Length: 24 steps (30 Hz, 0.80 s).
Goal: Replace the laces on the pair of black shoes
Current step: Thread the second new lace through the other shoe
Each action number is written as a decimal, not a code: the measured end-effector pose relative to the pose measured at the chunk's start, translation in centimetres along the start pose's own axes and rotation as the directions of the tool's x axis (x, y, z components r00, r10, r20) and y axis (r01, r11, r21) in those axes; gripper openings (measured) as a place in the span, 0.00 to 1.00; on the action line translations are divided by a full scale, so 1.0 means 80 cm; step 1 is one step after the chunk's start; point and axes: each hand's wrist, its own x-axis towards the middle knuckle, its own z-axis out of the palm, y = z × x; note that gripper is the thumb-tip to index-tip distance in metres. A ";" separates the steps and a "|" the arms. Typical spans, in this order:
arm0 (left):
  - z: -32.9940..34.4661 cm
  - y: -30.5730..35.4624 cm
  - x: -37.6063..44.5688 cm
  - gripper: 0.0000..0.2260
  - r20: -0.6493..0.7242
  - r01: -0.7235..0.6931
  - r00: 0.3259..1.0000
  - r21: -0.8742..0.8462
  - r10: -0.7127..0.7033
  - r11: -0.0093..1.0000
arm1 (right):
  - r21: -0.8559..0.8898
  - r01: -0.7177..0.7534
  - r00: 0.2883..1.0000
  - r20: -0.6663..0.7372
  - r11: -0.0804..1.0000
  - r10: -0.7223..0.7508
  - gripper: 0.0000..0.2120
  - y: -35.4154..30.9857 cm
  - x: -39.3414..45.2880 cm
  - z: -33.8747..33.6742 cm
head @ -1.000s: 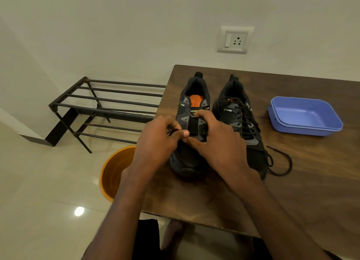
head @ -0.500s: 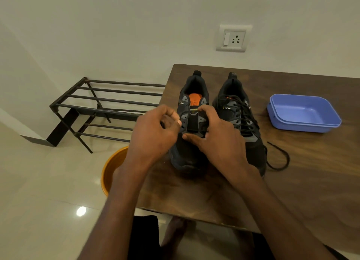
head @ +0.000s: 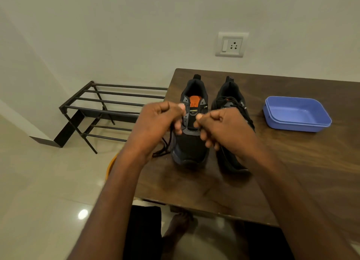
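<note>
At the far left a dark metal shoe rack [head: 109, 107] stands on the floor, and an orange bucket [head: 111, 168] peeks out beside the worktop [head: 311, 172] edge, mostly hidden by the forearm. Next comes the left hand [head: 155, 125], fingers curled and pinching a black lace [head: 165, 144] whose slack drops in a loop onto the wood beside the left shoe [head: 191, 127]; that grip looks meant to draw the lace through a lower eyelet. The left shoe sits toe toward the person, its upper eyelets bare and the orange insole showing, so it is judged only partly laced. The right hand [head: 220, 127] is curled at the shoe's other side; it seems to pinch the lace's other end, though blur hides the lace itself there. Just beside, the right shoe [head: 231, 123] carries full lacing, partly behind the right hand. Farther right a blue plastic tub [head: 296, 115] rests apart from the pair, with a wall socket [head: 231, 45] above.
</note>
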 end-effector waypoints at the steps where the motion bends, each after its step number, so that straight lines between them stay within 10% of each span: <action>1: -0.001 0.010 -0.003 0.10 -0.019 -0.051 0.999 -0.069 0.050 0.996 | 0.069 0.076 0.997 -0.005 0.995 -0.075 0.12 -0.009 -0.006 -0.002; 11: -0.001 0.105 -0.026 0.17 -0.155 -0.601 0.787 0.033 0.598 0.799 | 0.328 0.508 0.861 -0.204 0.797 -0.465 0.12 -0.053 -0.042 -0.015; 17: 0.000 0.065 -0.017 0.24 -0.222 -0.495 0.816 0.209 0.534 0.843 | 0.171 0.479 0.869 -0.233 0.861 -0.437 0.20 -0.029 -0.026 -0.012; 24: 0.018 -0.008 0.001 0.44 -0.162 -0.021 0.985 0.241 0.061 0.970 | -0.458 0.101 0.975 -0.133 0.883 -0.180 0.18 0.036 0.024 0.020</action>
